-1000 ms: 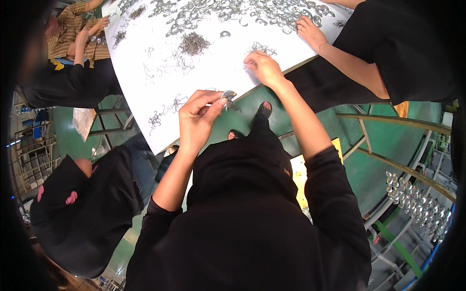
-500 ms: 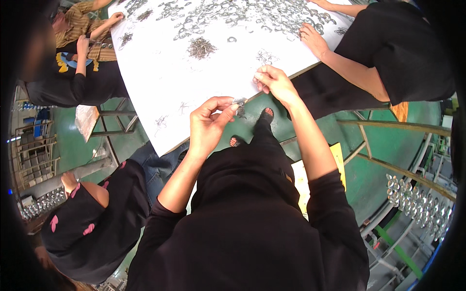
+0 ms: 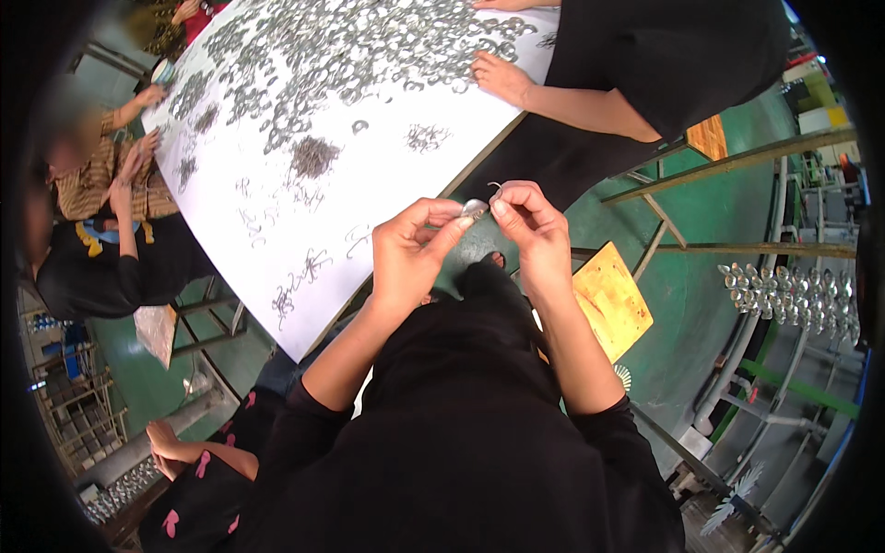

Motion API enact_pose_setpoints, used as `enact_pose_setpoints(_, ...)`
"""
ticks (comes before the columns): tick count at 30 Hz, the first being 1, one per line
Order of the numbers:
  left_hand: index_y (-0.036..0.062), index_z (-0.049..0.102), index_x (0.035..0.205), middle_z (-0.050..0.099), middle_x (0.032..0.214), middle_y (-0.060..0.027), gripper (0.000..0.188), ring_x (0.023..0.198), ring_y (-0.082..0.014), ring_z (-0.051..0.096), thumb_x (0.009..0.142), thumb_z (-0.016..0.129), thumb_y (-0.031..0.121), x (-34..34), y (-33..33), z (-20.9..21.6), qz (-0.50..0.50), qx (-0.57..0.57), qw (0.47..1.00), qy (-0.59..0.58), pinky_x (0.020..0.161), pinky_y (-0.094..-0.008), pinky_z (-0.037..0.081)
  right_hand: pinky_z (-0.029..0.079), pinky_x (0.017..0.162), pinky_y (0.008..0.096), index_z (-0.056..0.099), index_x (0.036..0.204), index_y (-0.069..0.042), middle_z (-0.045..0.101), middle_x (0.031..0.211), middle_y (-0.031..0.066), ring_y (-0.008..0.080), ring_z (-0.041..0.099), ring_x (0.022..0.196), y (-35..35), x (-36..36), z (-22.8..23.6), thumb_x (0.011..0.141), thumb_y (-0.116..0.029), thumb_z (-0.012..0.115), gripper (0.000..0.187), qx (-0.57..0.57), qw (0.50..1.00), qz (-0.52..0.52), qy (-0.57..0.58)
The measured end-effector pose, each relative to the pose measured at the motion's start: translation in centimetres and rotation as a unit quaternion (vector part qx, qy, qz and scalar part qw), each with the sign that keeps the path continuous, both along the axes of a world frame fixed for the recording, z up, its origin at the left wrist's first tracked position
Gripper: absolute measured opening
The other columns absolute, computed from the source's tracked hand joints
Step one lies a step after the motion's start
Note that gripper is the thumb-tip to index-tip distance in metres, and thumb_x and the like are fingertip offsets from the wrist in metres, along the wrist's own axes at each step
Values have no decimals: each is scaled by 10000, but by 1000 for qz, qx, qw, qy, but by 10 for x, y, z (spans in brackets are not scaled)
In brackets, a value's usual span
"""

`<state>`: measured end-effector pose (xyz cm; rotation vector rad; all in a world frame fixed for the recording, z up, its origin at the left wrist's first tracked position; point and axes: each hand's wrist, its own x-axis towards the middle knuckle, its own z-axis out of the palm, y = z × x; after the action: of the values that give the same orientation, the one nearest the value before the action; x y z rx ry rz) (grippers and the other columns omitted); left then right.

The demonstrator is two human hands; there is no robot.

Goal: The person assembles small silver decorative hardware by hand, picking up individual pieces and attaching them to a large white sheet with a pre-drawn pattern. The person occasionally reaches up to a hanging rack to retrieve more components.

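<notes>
Above the near corner of a white table (image 3: pixel 369 175), my left hand (image 3: pixel 406 253) pinches a small shiny metal piece (image 3: pixel 474 208) with a rounded outline. My right hand (image 3: pixel 539 240) is close beside it, thumb and fingertips closed on a thin, curved metal hook (image 3: pixel 495 188). The hook's bent end points toward the metal piece, with a small gap between them. On the tabletop lie a dark pile of hooks (image 3: pixel 314 157) and loose hooks (image 3: pixel 300 286) near the corner. Many flat silvery pieces (image 3: pixel 323 64) cover the far part.
Across the right edge, a co-worker's hand (image 3: pixel 502 78) rests among the pieces. Other people sit along the left side, and a person in a pink-patterned black garment (image 3: pixel 207 475) is at lower left. A yellow stool (image 3: pixel 613 300) and hanging shiny pieces (image 3: pixel 793 295) stand to the right.
My right hand has come down from the table edge to beside my left hand, and a hook now shows in its fingers. The view has turned, showing more of the table.
</notes>
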<state>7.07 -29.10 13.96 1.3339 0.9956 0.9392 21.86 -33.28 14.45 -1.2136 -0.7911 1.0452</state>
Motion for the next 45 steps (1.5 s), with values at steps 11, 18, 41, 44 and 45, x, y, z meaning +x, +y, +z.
enact_pose_setpoints(11, -28, 628, 968, 633, 932, -104, 179, 783, -120, 618, 791, 644, -57, 109, 4, 42, -144, 154, 974, -85, 672, -223, 507, 422, 663, 200, 602, 877, -3, 485, 999, 48, 94, 504, 789, -31, 76, 45, 838, -14, 618, 43, 178, 951, -199, -157)
enact_pose_setpoints(18, -51, 549, 1089, 572, 1070, -152, 206, 848, -144, 578, 901, 488, 10, 172, 9, 69, -241, 219, 935, -143, 680, -231, 495, 389, 621, 180, 585, 918, 7, 522, 980, 52, 67, 485, 729, -78, 165, 144, 859, -19, 588, 64, 243, 925, -229, -179)
enact_pose_setpoints(41, -26, 619, 984, 612, 977, -96, 158, 805, -117, 596, 883, 499, -8, 215, 67, 58, -383, 150, 911, -16, 652, -210, 480, 518, 662, 164, 607, 1059, -36, 640, 916, 14, 58, 600, 761, -297, 401, 311, 898, -153, 599, 199, 84, 713, -620, -316)
enact_pose_setpoints(44, -23, 625, 970, 618, 948, -95, 148, 783, -128, 606, 877, 512, -6, 218, 73, 55, -370, 170, 913, 12, 636, -218, 486, 536, 658, 179, 618, 1031, -26, 646, 903, 25, 68, 606, 737, -317, 442, 304, 887, -149, 614, 190, 103, 697, -641, -304)
enact_pose_setpoints(45, -24, 625, 969, 619, 944, -96, 146, 780, -131, 607, 876, 513, -4, 223, 74, 52, -375, 170, 911, 12, 635, -219, 487, 537, 654, 180, 621, 1024, -22, 648, 900, 29, 71, 608, 733, -324, 448, 308, 885, -149, 617, 188, 98, 682, -655, -311)
